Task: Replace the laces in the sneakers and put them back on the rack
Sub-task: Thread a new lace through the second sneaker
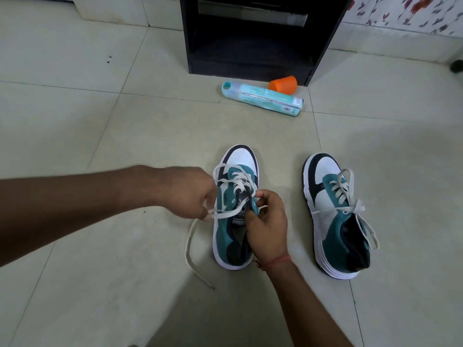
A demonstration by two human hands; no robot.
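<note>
Half-laced sneaker (231, 216), laced sneaker (335, 221) beside

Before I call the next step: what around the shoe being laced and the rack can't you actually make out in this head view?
- Left sneaker: upper eyelets hidden by the right hand.
- Left hand: fingertips on the lace curled under, out of sight.
- Rack: top cut off by the frame edge; shelves too dark to read.
- Teal tube: label print too small.
</note>
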